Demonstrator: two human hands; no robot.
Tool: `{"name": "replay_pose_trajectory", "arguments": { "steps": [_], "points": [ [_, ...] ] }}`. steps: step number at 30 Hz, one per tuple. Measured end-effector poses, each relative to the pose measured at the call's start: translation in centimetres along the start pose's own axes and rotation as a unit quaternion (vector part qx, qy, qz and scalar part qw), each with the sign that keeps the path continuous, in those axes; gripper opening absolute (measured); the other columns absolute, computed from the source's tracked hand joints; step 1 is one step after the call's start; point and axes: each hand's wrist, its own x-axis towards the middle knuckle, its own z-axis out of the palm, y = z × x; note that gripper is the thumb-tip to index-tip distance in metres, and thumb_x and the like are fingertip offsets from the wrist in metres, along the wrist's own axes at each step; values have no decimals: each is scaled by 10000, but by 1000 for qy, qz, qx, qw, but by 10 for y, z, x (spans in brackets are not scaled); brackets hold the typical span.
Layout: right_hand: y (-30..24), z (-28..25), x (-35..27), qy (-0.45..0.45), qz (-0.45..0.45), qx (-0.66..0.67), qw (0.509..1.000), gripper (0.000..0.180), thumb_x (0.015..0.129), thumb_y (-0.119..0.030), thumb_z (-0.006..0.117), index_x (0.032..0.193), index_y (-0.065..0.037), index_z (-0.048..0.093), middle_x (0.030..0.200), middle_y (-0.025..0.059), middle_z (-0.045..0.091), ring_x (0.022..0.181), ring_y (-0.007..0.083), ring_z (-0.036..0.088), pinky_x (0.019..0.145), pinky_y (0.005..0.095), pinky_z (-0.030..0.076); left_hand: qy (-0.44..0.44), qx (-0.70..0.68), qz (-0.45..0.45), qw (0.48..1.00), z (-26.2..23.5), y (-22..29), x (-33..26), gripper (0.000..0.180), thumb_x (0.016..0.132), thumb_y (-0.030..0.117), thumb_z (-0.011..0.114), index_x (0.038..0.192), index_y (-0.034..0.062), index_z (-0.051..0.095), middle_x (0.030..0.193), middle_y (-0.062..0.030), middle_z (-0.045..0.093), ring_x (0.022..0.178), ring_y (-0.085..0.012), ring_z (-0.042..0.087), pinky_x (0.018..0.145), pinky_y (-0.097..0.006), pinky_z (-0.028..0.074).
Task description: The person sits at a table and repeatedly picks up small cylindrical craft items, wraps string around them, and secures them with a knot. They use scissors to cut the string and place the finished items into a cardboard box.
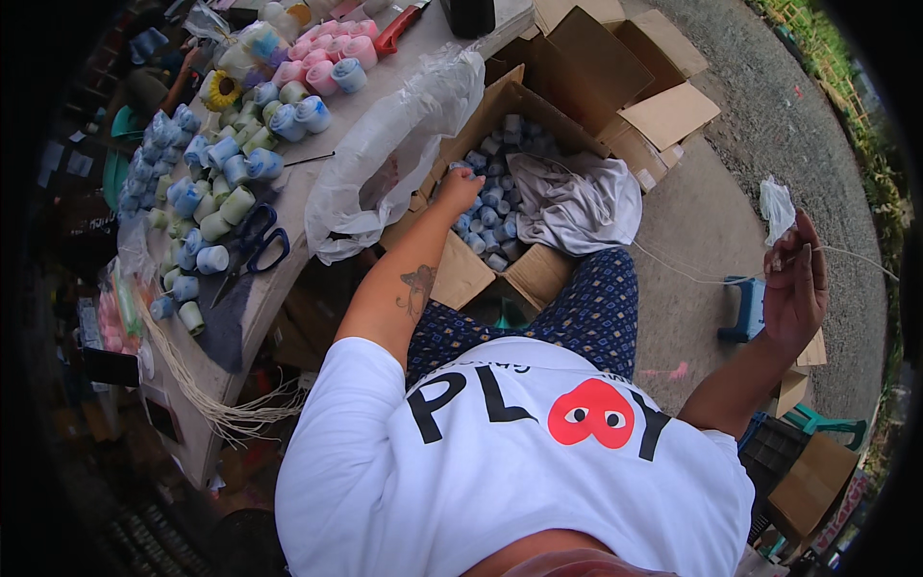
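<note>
Small blue cylinders (488, 217) fill our cardboard box (543, 273), our left hand (460, 188) among them; whether its fingers grip one, we cannot tell. Our right hand (796, 274) pinches white string (854, 254), near translucent plastic (776, 207).

Biggest text by far is on the wearer's white shirt (519, 471) at 6 o'clock: chunky black capitals (492, 394) with a red heart-shaped logo (591, 419) between letters. Smaller black print just toward 12 o'clock is half lost in folds. Pale lettering (91, 223) near 9 o'clock is too blurry, tbh.
</note>
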Motion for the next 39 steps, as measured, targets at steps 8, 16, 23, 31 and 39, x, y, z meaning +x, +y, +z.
{"name": "replay_pose_trajectory", "arguments": {
  "steps": [8,16,23,31,39],
  "points": [
    [74,3,-2,-254,124,29,959,334,969,-141,446,1255,21,502,762,18,525,597,47,422,518,182,355,-147,230,40,961,43,-58,-29,500,777,197,701,1221,50,524,1226,-171,538,1105,-317,538,914,-374,443],
    [117,38,-9,-216,325,-5,921,260,936,-113,518,1159,-7,597,859,18,600,623,38,459,541,168,365,-164,273,64,946,88,-69,-23,602,757,129,700,1304,85,452,1293,-167,474,1171,-357,458,963,-413,404],
    [168,60,-23,-241,398,-71,882,249,925,-186,560,1112,-38,630,849,1,621,616,37,457,554,185,386,-120,274,81,951,90,-75,-12,467,765,159,702,1171,48,500,1192,-116,522,1107,-327,493,931,-418,425],
    [200,91,-32,-255,351,-82,897,224,927,-164,550,1097,-38,626,825,-27,609,661,31,458,614,184,395,-194,-435,-84,875,-32,19,-74,286,864,136,590,1110,57,469,1035,-98,543,938,-211,590,790,-349,509],
    [172,143,-67,-384,370,-117,838,188,930,-174,545,1008,-25,629,735,-29,560,624,42,457,566,206,391,-263,-400,66,876,-90,61,-177,252,909,118,552,1143,35,512,1026,-61,551,898,-164,591,727,-297,495]
  ]
}}
